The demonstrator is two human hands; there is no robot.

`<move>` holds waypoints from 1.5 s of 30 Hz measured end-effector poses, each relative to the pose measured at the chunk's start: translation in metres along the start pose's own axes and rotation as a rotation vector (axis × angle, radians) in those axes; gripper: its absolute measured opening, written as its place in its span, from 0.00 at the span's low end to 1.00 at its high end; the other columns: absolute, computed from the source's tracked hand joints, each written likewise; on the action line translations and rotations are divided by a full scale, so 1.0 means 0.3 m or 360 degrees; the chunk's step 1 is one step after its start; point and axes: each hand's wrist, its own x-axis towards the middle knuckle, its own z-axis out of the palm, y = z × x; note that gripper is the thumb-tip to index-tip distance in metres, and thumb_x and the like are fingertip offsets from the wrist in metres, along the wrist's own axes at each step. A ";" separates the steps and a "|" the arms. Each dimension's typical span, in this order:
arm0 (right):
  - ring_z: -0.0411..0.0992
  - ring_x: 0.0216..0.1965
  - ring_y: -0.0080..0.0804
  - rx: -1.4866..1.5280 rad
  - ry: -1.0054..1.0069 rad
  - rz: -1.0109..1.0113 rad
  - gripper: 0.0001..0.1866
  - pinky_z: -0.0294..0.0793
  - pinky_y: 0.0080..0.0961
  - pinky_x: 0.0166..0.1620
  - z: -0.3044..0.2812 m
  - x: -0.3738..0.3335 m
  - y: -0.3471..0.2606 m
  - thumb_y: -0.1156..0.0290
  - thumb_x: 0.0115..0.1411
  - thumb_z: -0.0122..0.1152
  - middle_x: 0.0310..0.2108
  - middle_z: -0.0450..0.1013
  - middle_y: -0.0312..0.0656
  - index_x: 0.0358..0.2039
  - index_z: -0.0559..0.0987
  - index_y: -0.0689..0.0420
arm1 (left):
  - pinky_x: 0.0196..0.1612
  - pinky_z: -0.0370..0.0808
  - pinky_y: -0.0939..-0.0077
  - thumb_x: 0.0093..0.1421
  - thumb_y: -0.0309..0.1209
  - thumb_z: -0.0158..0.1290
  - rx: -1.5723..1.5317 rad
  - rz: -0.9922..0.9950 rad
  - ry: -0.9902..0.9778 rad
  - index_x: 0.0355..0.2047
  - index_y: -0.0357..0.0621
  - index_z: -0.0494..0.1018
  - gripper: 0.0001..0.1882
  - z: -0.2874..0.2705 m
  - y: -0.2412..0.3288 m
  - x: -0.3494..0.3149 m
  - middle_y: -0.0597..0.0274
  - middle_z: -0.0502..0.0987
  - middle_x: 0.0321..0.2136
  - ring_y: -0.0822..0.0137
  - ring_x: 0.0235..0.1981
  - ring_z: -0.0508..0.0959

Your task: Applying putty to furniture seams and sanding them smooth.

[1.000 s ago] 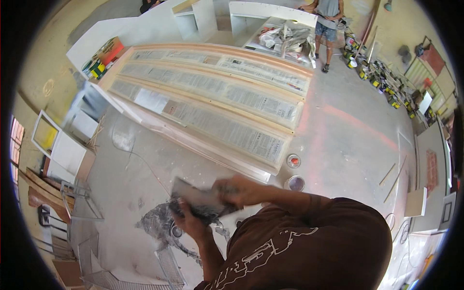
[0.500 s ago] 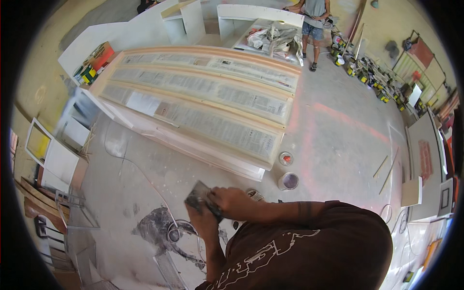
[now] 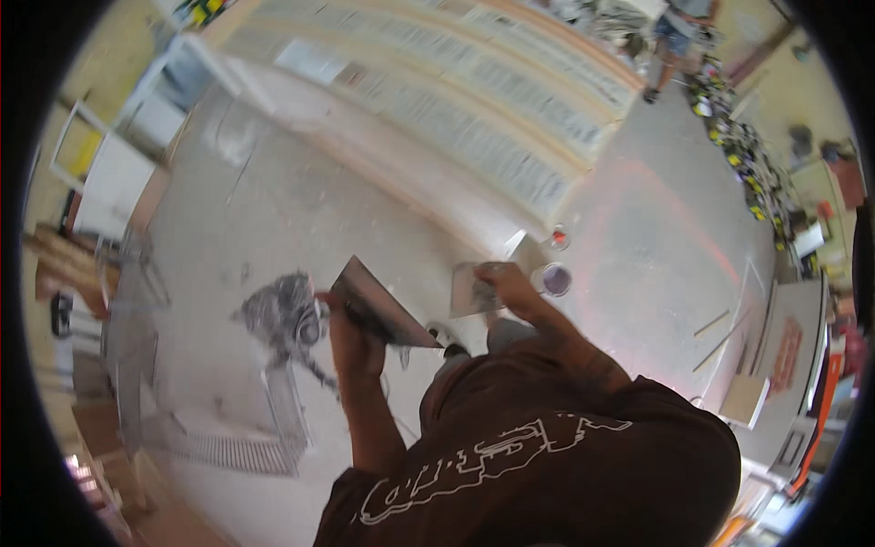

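My left hand (image 3: pixel 355 345) is closed on the edge of a thin, flat dark-grey plate (image 3: pixel 381 308) with pointed corners and a smooth sheen. To its right, my right hand (image 3: pixel 512 286) grips a smaller, squarish greyish-tan sheet (image 3: pixel 469 294) with dark smudges. A gap separates the two pieces. What they are made of cannot be made out. Just beyond my right hand stands an open can (image 3: pixel 555 280) of greyish-purple contents on the floor. A smaller tin (image 3: pixel 559 238) with something red in it is behind that.
A long wooden panelled piece (image 3: pixel 401 150) with newspaper-covered panels lies ahead. Dark powder and a coiled hose (image 3: pixel 290 314) mark the floor at left, near a metal grille (image 3: pixel 246 454). Several paint cans (image 3: pixel 752 173) line the right wall. Another person (image 3: pixel 674 41) stands at far right.
My hands were together on one dark flat bundle; now they are apart, each with its own piece. The view has turned and lowered, bringing the cans near my right hand.
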 end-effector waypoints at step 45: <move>0.73 0.31 0.21 -0.0021 0.0300 -0.0304 0.11 0.73 0.24 0.34 -1.085 -0.507 0.120 0.66 0.65 0.58 0.29 0.76 0.36 0.35 0.82 0.62 | 0.27 0.67 0.76 0.68 0.46 0.52 0.1713 -0.0204 0.0048 0.30 0.37 0.78 0.22 0.320 -1.122 -0.374 0.68 0.72 0.19 0.76 0.21 0.69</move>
